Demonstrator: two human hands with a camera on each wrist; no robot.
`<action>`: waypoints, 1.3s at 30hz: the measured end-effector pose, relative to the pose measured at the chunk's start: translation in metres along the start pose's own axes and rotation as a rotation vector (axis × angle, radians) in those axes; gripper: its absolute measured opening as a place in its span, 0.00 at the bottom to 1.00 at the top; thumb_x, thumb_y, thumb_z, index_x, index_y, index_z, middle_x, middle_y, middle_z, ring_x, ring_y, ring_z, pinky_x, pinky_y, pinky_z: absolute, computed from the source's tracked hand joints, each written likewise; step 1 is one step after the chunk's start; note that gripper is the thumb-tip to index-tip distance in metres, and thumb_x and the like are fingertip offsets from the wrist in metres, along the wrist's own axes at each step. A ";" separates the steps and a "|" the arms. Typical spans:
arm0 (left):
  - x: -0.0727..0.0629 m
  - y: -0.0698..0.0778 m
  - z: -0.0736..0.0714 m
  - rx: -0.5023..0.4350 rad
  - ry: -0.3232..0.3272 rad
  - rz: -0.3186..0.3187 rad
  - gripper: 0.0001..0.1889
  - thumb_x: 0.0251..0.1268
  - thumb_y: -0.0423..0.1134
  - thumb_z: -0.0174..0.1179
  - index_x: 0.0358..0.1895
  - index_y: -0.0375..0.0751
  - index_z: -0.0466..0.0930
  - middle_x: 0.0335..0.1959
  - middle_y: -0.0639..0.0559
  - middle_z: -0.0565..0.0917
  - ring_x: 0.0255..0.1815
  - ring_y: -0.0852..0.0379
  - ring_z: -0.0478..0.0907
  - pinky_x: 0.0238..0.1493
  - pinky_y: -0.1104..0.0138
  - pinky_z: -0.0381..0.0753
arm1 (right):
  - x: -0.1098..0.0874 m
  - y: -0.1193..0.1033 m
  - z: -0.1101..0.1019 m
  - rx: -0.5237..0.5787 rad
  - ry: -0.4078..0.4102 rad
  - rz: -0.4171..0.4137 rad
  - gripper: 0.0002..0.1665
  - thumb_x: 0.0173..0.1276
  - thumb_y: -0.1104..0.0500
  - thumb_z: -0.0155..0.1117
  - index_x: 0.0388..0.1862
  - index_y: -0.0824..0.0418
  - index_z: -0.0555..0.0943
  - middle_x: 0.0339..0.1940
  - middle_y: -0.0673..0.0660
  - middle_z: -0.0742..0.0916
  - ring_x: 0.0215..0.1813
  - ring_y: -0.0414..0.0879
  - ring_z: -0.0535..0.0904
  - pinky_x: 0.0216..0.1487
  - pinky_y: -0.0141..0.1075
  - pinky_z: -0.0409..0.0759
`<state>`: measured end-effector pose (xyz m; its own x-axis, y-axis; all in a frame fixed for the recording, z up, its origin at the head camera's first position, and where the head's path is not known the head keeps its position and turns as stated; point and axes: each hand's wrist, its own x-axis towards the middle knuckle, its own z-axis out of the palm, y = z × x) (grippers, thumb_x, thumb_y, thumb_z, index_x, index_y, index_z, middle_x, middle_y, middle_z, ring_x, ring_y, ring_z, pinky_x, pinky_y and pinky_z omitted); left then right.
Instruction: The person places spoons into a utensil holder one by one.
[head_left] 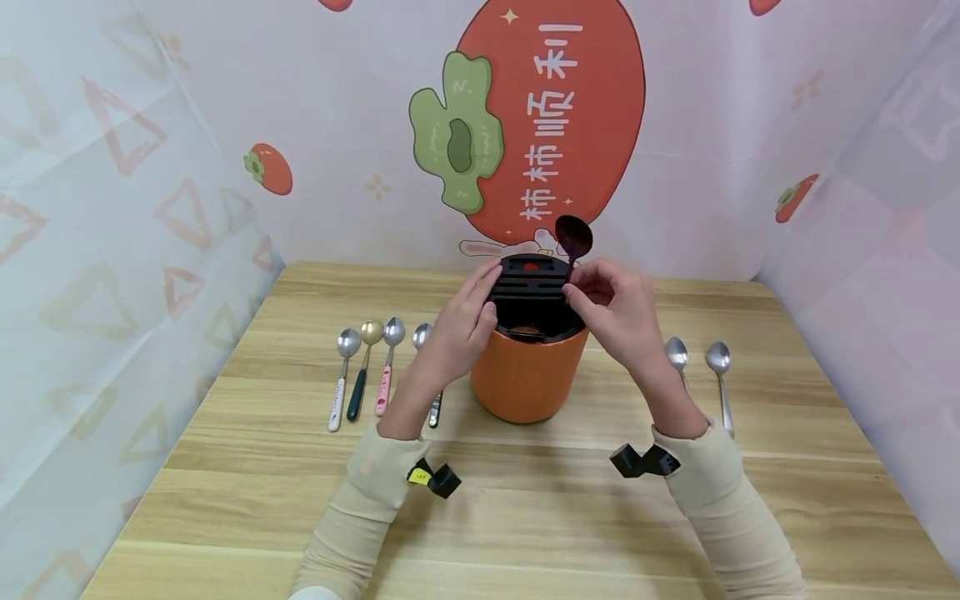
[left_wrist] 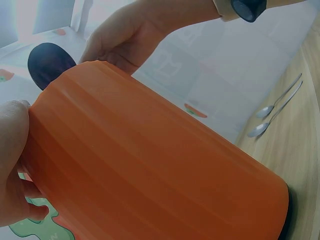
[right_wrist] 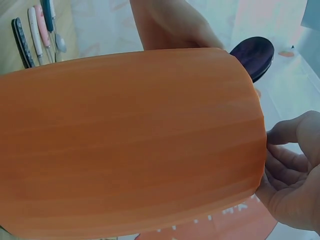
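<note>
An orange utensil holder (head_left: 528,379) with ribbed sides and a black slotted insert (head_left: 534,287) stands upright at the table's middle. My left hand (head_left: 457,321) holds its left side at the rim, thumb in front and fingers toward the back. Between thumb and forefinger, my right hand (head_left: 618,312) pinches the handle of a dark spoon (head_left: 574,235) at the holder's right rim. The spoon's round bowl (right_wrist: 253,56) points up above the rim. Its lower handle is hidden by the hand and holder.
Left of the holder lie a white-handled spoon (head_left: 337,404), a green-handled one (head_left: 357,396), a pink-handled one (head_left: 385,390) and a black-handled one (head_left: 422,335) partly behind my left arm. Two metal spoons (head_left: 717,358) lie on the right. A printed backdrop (head_left: 337,208) rises behind the table.
</note>
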<state>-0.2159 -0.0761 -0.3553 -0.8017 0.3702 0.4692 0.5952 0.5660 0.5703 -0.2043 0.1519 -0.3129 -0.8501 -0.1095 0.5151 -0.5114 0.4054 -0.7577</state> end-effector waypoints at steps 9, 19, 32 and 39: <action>0.000 0.000 0.001 -0.001 0.002 0.005 0.32 0.73 0.45 0.33 0.75 0.33 0.60 0.78 0.43 0.61 0.78 0.48 0.61 0.77 0.54 0.62 | -0.004 0.000 -0.002 0.072 0.018 -0.019 0.06 0.66 0.69 0.65 0.38 0.74 0.81 0.32 0.62 0.85 0.32 0.36 0.82 0.39 0.20 0.81; 0.000 0.000 0.000 0.004 0.016 0.030 0.29 0.72 0.42 0.35 0.75 0.41 0.62 0.75 0.45 0.65 0.69 0.47 0.70 0.71 0.51 0.71 | -0.007 0.002 -0.010 0.104 0.074 -0.022 0.06 0.66 0.69 0.66 0.36 0.73 0.81 0.29 0.55 0.84 0.31 0.37 0.82 0.38 0.21 0.82; 0.001 -0.001 0.000 -0.009 0.006 0.006 0.30 0.72 0.43 0.34 0.76 0.43 0.61 0.76 0.47 0.63 0.70 0.46 0.69 0.71 0.50 0.71 | -0.016 0.018 -0.035 0.020 0.123 0.018 0.07 0.66 0.66 0.66 0.38 0.72 0.82 0.28 0.42 0.84 0.33 0.34 0.83 0.39 0.20 0.81; 0.002 -0.003 0.001 -0.017 0.015 0.027 0.30 0.72 0.43 0.34 0.76 0.42 0.61 0.76 0.46 0.63 0.70 0.47 0.68 0.71 0.50 0.71 | -0.025 0.031 -0.055 -0.015 0.149 0.071 0.07 0.65 0.68 0.66 0.38 0.73 0.82 0.27 0.38 0.85 0.33 0.33 0.83 0.38 0.19 0.79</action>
<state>-0.2195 -0.0761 -0.3567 -0.7844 0.3745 0.4945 0.6177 0.5434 0.5684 -0.1921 0.2173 -0.3266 -0.8556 0.0550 0.5146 -0.4474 0.4212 -0.7889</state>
